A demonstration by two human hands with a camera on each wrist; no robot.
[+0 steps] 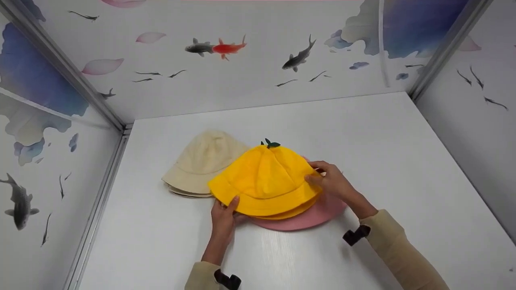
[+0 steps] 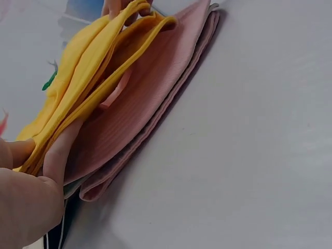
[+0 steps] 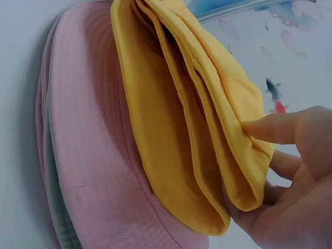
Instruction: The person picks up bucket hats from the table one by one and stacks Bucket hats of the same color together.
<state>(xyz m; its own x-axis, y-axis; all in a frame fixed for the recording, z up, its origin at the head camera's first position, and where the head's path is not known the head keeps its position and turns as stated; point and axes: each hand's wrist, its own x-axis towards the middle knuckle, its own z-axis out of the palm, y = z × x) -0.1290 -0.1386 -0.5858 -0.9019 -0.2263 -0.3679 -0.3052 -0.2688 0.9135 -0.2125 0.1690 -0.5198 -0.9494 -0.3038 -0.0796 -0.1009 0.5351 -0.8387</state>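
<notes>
A yellow bucket hat (image 1: 268, 177) with green leaves at its crown is held by its brim between both hands, over a pink hat (image 1: 298, 221). The left hand (image 1: 225, 217) pinches the brim at the lower left, thumb on top and fingers underneath. On the right side, the right hand (image 1: 328, 181) pinches the brim between thumb and fingers. In the right wrist view the yellow brim (image 3: 176, 129) shows several folded layers beside the pink brim (image 3: 83, 155). The left wrist view shows the pink hat (image 2: 140, 104) lying folded on the table under the yellow one.
A cream bucket hat (image 1: 205, 161), with more brim layers beneath it, lies left of the yellow hat and partly behind it. The white table (image 1: 161, 241) is bounded by printed panels (image 1: 258, 80) at the back and both sides. Dark wrist cameras (image 1: 356, 235) sit on both sleeves.
</notes>
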